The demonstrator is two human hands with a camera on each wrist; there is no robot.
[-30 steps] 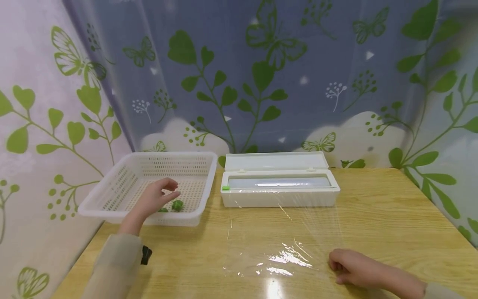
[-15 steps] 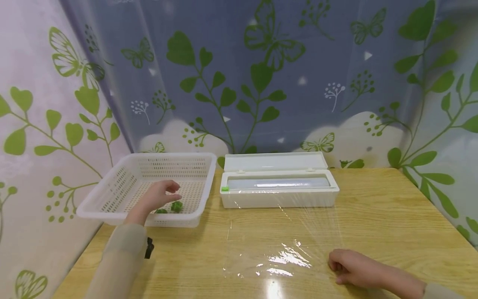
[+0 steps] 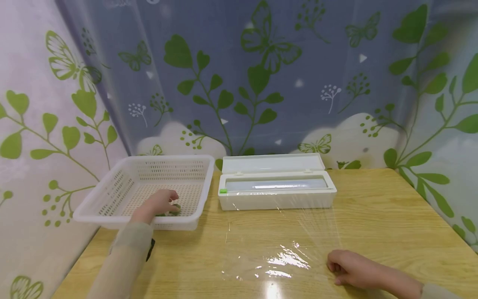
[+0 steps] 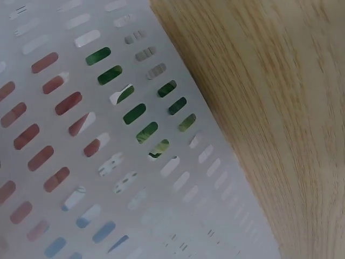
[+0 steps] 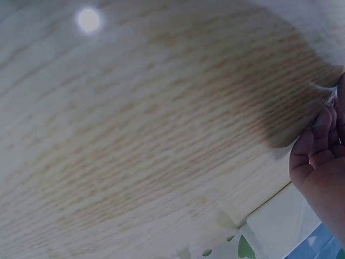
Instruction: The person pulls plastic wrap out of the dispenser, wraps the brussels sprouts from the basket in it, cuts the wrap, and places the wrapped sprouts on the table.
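Over the near side of a white perforated basket (image 3: 183, 219), my left hand (image 3: 158, 203) reaches down, thumb beside a small green, vegetable-like piece (image 3: 176, 210) that it partly hides. A gap shows between thumb and fingers. Through the basket slots in the left wrist view, green pieces (image 4: 134, 113) appear to the right of the hand (image 4: 26, 136). On the right, my right hand (image 3: 349, 268) pinches the corner of clear cling film (image 3: 285, 257). Its curled fingers also show at the film's edge in the right wrist view. The film stretches from a white dispenser box (image 3: 276, 202).
The dispenser's lid (image 3: 272, 164) stands raised at the back, with a green slider (image 3: 223, 191) at the box's left end. A wooden table (image 3: 377, 211) lies beneath everything. Patterned curtains (image 3: 209, 50) enclose the back and sides.
My left hand has moved a little right and lower in the basket, now covering part of the green pieces. The right hand stays put on the film; the head view shifts slightly.
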